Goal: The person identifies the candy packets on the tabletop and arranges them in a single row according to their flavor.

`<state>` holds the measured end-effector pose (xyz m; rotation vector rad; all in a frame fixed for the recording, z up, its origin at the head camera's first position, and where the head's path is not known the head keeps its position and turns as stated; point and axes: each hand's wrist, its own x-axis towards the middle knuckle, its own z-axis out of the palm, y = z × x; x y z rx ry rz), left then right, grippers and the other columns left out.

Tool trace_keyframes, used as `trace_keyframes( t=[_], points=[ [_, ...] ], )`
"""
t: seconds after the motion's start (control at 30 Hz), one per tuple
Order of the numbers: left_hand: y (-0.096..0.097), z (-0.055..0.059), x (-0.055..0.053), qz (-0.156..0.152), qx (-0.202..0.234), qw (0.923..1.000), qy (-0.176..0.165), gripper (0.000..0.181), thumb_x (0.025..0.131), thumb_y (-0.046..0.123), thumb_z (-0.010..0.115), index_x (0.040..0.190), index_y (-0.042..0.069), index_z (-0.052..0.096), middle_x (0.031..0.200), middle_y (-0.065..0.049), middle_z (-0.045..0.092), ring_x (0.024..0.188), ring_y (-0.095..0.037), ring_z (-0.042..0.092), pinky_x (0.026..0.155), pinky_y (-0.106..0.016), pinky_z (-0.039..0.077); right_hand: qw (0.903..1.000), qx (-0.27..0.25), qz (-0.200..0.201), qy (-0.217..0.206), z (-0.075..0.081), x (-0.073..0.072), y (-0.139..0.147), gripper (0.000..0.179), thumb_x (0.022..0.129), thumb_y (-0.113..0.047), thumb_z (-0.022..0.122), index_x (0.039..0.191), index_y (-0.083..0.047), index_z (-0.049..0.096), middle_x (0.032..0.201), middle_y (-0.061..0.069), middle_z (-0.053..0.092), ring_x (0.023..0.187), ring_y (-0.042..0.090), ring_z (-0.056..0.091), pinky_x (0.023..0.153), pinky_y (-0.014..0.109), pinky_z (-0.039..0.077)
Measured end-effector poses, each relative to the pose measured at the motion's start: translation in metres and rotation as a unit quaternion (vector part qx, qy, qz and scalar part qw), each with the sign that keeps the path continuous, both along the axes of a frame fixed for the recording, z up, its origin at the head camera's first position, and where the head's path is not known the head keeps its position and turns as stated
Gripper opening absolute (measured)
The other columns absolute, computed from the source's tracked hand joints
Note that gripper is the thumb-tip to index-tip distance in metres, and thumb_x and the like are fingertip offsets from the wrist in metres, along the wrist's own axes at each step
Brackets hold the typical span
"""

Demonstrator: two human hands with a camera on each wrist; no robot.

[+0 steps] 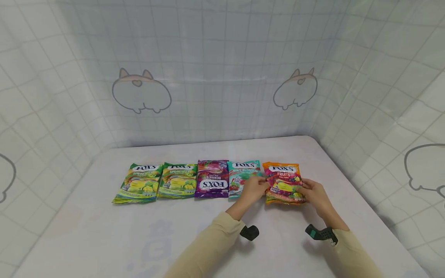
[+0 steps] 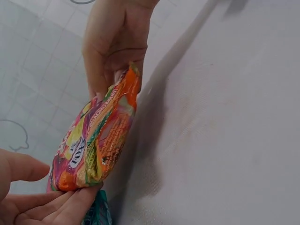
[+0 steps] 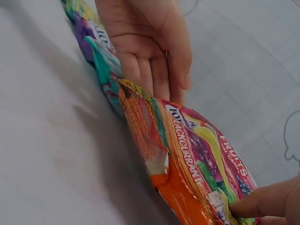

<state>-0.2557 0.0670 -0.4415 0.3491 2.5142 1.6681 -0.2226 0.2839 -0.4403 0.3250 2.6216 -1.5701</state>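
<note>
An orange-edged bag of fruit candy (image 1: 283, 181) lies at the right end of a row of candy bags, its lower edge lifted off the table in the wrist views. My right hand (image 1: 314, 197) pinches its right side, thumb (image 3: 262, 201) on the front and fingers behind. At its left side, my left hand (image 1: 254, 189) touches the edge with straight fingers (image 2: 61, 206), the thumb held apart from them. Just left is a teal mint candy bag (image 1: 240, 173), partly hidden by my left hand.
Farther left along the row lie a purple berries bag (image 1: 212, 179), printed upside down, and two green spring tea bags (image 1: 177, 181). They rest on a white table (image 1: 174, 239). Pale gridded curtains (image 1: 222, 85) hang behind and at both sides.
</note>
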Motion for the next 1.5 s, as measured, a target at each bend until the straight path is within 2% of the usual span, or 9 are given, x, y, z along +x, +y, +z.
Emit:
trace_keyframes(
  t=[0.27, 0.5, 0.6, 0.73, 0.9, 1.0, 1.13, 1.33, 1.5],
  points=[
    [0.006, 0.005, -0.006, 0.006, 0.024, 0.9996, -0.016, 0.034, 0.096, 0.013, 0.057, 0.121, -0.009, 0.062, 0.086, -0.008, 0.067, 0.06, -0.009, 0.056, 0.051, -0.02, 0.045, 1.0, 0.006, -0.001, -0.003, -0.002, -0.023, 0.005, 0.059, 0.099, -0.019, 0.053, 0.146, 0.009, 0.03, 0.139, 0.029, 0.044, 0.111, 0.034, 0.053, 0.079, 0.029, 0.052],
    [0.009, 0.003, -0.005, 0.005, 0.015, 0.9999, -0.002, 0.034, 0.095, 0.012, 0.056, 0.12, -0.011, 0.062, 0.055, 0.002, 0.047, 0.043, -0.008, 0.028, 0.042, -0.021, 0.023, 1.0, 0.008, -0.004, -0.003, -0.009, -0.035, 0.004, 0.056, 0.099, -0.018, 0.051, 0.144, 0.009, 0.033, 0.141, 0.03, 0.041, 0.118, 0.036, 0.047, 0.093, 0.043, 0.045],
    [0.01, 0.003, -0.004, -0.003, 0.02, 0.9998, 0.008, 0.023, 0.095, 0.009, 0.055, 0.088, -0.009, 0.068, 0.049, 0.004, 0.036, 0.042, -0.007, 0.025, 0.042, -0.02, 0.022, 0.9999, 0.009, -0.007, 0.007, -0.011, -0.039, 0.003, 0.053, 0.099, -0.015, 0.051, 0.143, 0.01, 0.036, 0.141, 0.03, 0.041, 0.121, 0.036, 0.044, 0.098, 0.046, 0.04],
    [0.011, 0.003, -0.003, -0.004, 0.018, 0.9997, 0.013, 0.038, 0.096, 0.008, 0.055, 0.06, 0.008, 0.04, 0.05, 0.002, 0.032, 0.044, -0.008, 0.028, 0.043, -0.021, 0.024, 0.9998, 0.005, -0.013, 0.012, -0.012, -0.042, 0.0, 0.052, 0.099, -0.013, 0.049, 0.143, 0.01, 0.035, 0.141, 0.03, 0.041, 0.123, 0.038, 0.044, 0.101, 0.048, 0.038],
    [0.014, 0.004, 0.0, 0.01, 0.008, 0.9999, 0.008, 0.02, 0.096, 0.011, 0.056, 0.097, -0.007, 0.066, 0.09, -0.014, 0.066, 0.058, -0.012, 0.044, 0.052, -0.023, 0.038, 0.9995, 0.014, -0.028, 0.005, -0.012, -0.043, -0.005, 0.052, 0.099, -0.013, 0.049, 0.142, 0.011, 0.035, 0.14, 0.031, 0.042, 0.121, 0.039, 0.046, 0.101, 0.049, 0.04],
    [0.016, 0.005, 0.003, 0.024, 0.006, 0.9996, 0.01, 0.036, 0.095, 0.012, 0.058, 0.126, -0.006, 0.059, 0.123, -0.018, 0.061, 0.076, -0.014, 0.053, 0.065, -0.025, 0.046, 0.9988, 0.028, -0.039, 0.006, -0.012, -0.043, -0.008, 0.05, 0.099, -0.013, 0.049, 0.141, 0.011, 0.036, 0.138, 0.031, 0.044, 0.12, 0.039, 0.047, 0.1, 0.049, 0.041],
    [0.017, 0.005, 0.006, 0.029, 0.012, 0.9994, 0.015, 0.036, 0.093, 0.012, 0.059, 0.126, -0.004, 0.059, 0.113, -0.013, 0.062, 0.072, -0.013, 0.052, 0.058, -0.024, 0.043, 0.9976, 0.05, -0.047, 0.014, -0.013, -0.043, -0.011, 0.049, 0.099, -0.013, 0.049, 0.14, 0.011, 0.038, 0.136, 0.033, 0.044, 0.118, 0.04, 0.048, 0.098, 0.05, 0.042],
    [0.015, 0.005, 0.007, 0.026, 0.017, 0.9989, 0.034, 0.035, 0.093, 0.011, 0.058, 0.125, -0.004, 0.059, 0.065, 0.0, 0.045, 0.048, -0.008, 0.034, 0.044, -0.02, 0.028, 0.9956, 0.079, -0.043, 0.027, -0.013, -0.041, -0.012, 0.049, 0.098, -0.014, 0.05, 0.137, 0.013, 0.041, 0.131, 0.033, 0.047, 0.114, 0.04, 0.049, 0.094, 0.049, 0.045],
    [0.01, 0.008, 0.009, 0.025, 0.022, 0.9985, 0.043, 0.037, 0.095, 0.013, 0.057, 0.128, -0.004, 0.056, 0.101, -0.013, 0.067, 0.08, -0.018, 0.062, 0.064, -0.027, 0.05, 0.9925, 0.106, -0.051, 0.033, -0.015, -0.04, -0.012, 0.048, 0.097, -0.015, 0.05, 0.136, 0.012, 0.043, 0.127, 0.032, 0.05, 0.111, 0.039, 0.051, 0.089, 0.047, 0.046]
  ],
)
